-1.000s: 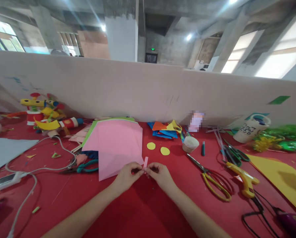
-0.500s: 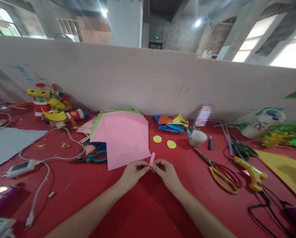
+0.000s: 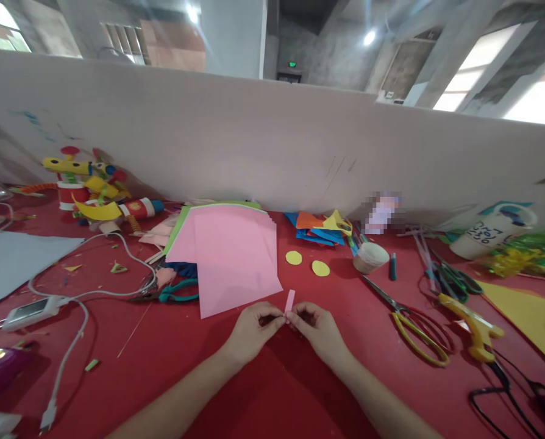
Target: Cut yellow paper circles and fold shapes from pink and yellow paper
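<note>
The flat red tabletop [image 3: 254,408] bears 2 small round yellow discs [image 3: 320,268], a squat pale round cup [image 3: 371,257], metal scissors [image 3: 397,306] with 1 yellow and 1 red handle, a yellow plastic glue gun [image 3: 479,334], metal pliers [image 3: 167,294] with teal handles and a thin white cable [image 3: 48,417].
</note>
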`<action>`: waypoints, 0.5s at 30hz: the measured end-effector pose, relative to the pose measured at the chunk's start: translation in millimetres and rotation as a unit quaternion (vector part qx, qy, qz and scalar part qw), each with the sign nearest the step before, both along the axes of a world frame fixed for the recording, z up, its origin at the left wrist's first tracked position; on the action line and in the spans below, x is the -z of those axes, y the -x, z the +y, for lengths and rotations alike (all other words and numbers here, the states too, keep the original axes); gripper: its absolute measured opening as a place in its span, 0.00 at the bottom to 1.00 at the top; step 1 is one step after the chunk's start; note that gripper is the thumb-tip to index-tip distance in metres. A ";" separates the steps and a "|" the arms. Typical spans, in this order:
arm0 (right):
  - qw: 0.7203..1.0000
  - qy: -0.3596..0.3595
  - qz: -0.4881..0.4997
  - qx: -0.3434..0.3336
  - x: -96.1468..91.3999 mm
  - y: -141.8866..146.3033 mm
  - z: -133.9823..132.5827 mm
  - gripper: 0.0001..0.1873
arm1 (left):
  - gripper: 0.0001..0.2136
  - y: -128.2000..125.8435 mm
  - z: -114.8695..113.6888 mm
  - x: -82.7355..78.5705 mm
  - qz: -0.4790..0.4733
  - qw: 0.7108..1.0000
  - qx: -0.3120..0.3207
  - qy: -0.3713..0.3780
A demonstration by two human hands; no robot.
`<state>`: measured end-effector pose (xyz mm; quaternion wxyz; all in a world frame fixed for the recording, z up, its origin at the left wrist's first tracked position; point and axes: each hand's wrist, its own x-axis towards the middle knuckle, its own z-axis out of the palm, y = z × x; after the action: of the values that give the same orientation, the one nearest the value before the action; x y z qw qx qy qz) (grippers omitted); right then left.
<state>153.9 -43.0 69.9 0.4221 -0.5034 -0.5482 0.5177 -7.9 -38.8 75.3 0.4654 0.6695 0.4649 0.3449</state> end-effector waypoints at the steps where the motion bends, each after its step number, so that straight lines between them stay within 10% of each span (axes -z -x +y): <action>1: 1.000 -0.002 -0.006 0.002 0.7 0.2 -0.4 0.17 | 0.08 0.2 0.0 0.2 0.000 1.000 0.001 -0.001; 15: 0.998 -0.016 -0.039 -0.047 19.5 -4.1 -6.6 0.13 | 0.06 1.6 -10.5 -2.3 -0.009 0.999 -0.038 0.024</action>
<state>158.0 -49.5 50.4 0.3836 -0.4903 -0.5951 0.5082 -9.5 -49.2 77.6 0.4725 0.6368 0.4937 0.3572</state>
